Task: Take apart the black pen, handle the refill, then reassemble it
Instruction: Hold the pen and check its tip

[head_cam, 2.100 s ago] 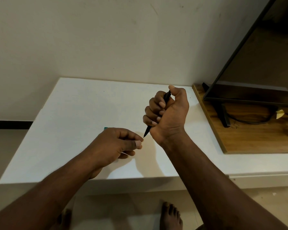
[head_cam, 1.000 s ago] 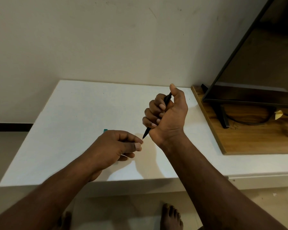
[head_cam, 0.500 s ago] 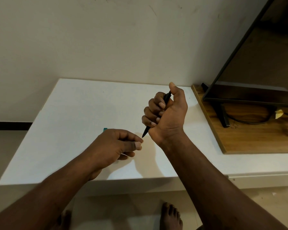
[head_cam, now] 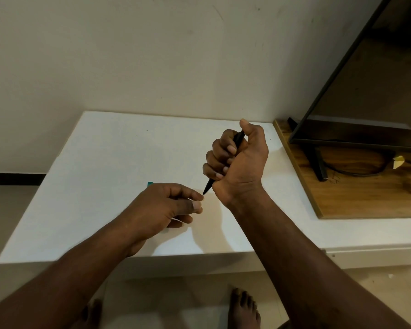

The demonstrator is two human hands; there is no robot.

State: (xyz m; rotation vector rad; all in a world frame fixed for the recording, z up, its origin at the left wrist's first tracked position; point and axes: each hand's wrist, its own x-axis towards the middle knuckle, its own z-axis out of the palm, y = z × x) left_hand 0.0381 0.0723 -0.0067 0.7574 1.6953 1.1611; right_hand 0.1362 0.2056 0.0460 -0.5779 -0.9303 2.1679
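Note:
My right hand (head_cam: 242, 162) grips the black pen (head_cam: 208, 187) in a fist above the white table (head_cam: 100, 162). The pen slants, its pointed tip down and to the left, its top end showing beside my thumb. My left hand (head_cam: 161, 207) sits just left of that tip, fingers curled. It pinches a thin pale refill (head_cam: 177, 219), of which only a short sliver shows between the fingers. My left fingertips almost touch the pen's tip.
A small teal object (head_cam: 150, 184) peeks out behind my left hand on the table. To the right, a wooden board (head_cam: 356, 198) carries a dark screen (head_cam: 365, 91) on a stand with a cable. Bare feet show on the floor below.
My left fingertips have edged slightly closer to the pen's tip. My right hand keeps the same grip and has barely moved.

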